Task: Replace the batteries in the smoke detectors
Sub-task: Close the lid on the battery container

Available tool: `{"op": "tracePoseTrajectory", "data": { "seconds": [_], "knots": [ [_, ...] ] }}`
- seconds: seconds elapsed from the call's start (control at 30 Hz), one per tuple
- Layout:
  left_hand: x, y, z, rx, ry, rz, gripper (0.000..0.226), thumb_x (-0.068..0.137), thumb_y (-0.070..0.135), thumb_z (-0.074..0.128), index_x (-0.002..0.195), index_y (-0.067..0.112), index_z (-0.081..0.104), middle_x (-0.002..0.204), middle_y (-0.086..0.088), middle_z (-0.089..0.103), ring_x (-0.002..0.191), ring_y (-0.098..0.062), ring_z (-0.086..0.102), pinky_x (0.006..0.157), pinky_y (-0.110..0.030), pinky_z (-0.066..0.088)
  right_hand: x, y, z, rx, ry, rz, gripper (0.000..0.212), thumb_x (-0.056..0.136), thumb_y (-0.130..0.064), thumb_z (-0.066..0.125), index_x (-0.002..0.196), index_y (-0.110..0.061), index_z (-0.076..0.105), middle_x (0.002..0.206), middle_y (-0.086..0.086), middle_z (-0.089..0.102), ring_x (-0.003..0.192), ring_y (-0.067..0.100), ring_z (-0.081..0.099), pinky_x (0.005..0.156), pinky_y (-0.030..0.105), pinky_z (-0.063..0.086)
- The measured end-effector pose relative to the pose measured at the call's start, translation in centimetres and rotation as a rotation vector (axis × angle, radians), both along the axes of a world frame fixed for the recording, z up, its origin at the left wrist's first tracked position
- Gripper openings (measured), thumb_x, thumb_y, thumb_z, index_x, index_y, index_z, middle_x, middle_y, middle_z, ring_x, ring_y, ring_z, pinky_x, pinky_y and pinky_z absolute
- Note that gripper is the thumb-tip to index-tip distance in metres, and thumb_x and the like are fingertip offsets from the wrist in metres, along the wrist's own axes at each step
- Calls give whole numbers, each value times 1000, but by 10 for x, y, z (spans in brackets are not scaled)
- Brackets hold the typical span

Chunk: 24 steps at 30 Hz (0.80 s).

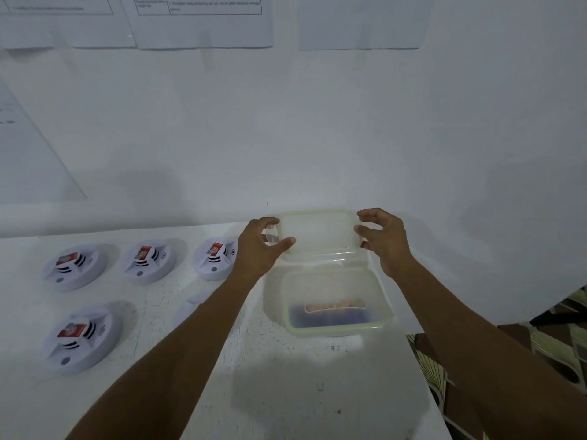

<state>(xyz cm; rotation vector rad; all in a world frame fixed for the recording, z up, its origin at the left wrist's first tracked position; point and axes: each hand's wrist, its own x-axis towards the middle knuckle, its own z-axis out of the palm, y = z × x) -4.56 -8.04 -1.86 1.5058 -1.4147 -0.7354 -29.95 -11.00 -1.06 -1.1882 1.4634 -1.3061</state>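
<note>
Smoke detectors [74, 266], four in view, lie on the white table [286, 392] left of our clear container [341, 328]. Our left hand [259, 246] and right hand [386, 242] each grasp an end of its lid [317, 231], raised, we judge, to reach what look like batteries [333, 308] inside. Red labels atop the detectors and the wall sheets [203, 23] are illegible.

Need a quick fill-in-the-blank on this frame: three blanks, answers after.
1. The left hand and right hand each grip an end of the plastic ___.
2. The open container sits to the ___ of the smoke detectors.
3. Each smoke detector in view carries a ___ label.
Missing words: lid; right; red.
</note>
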Motion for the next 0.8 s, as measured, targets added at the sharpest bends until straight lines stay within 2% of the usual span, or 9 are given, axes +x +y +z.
{"op": "tracePoseTrajectory", "data": {
  "seconds": [0.1, 0.23, 0.3, 0.47, 0.63, 0.7, 0.8],
  "knots": [
    [-3, 0, 0, -24, -44, -8, 51, 76, 35, 80, 121, 20, 61, 119, 6, 55, 90, -11, 61, 68, -7, 43, -3, 0, 0, -4, 6, -8, 27, 84, 3, 70, 102, -17, 71, 117, 1, 66, 88, 21, 68, 80, 39, 59],
    [-1, -3, -1, 1, -19, 14, 49, 78, 34, 79, 121, 20, 62, 120, -1, 57, 85, -14, 64, 80, -27, 54, -1, 1, 1, 6, 23, 49, 21, 87, -1, 70, 103, -14, 71, 115, -1, 66, 84, 17, 68, 72, 29, 57],
    [0, -5, -1, 15, -28, 17, 49, 77, 34, 79, 121, 20, 61, 120, -1, 57, 83, -15, 64, 81, -31, 55, 1, 2, 1, 4, 21, 54, 19, 89, -2, 68, 104, -13, 71, 116, -2, 65, 87, 17, 68, 70, 29, 58],
    [0, -8, 2, -22, -75, 20, 51, 76, 37, 80, 121, 19, 61, 121, 1, 55, 91, -12, 61, 81, -26, 51, 2, 1, 3, 2, 74, 46, 19, 88, -3, 69, 102, -16, 71, 102, -5, 68, 82, 17, 69, 69, 25, 59],
    [1, -13, 2, -22, -79, 29, 50, 79, 36, 78, 123, 18, 61, 127, -2, 55, 92, -11, 59, 81, -25, 49, 1, -5, 7, -20, 158, 32, 20, 85, -7, 73, 100, -20, 72, 92, 8, 73, 78, 20, 68, 74, 24, 56],
    [1, -15, 2, -6, -80, 29, 50, 80, 36, 77, 124, 18, 61, 128, -2, 55, 91, -12, 59, 79, -24, 48, 3, -6, 8, -7, 180, 32, 19, 85, -9, 74, 99, -21, 71, 86, 12, 72, 73, 19, 66, 69, 24, 52],
    [1, -17, 2, 0, -121, 22, 50, 79, 38, 78, 123, 19, 61, 124, -2, 56, 88, -14, 61, 80, -26, 50, 3, -7, 7, 8, 174, 27, 18, 85, -7, 73, 101, -17, 72, 97, 11, 71, 71, 19, 66, 68, 27, 55]
  ]
}}
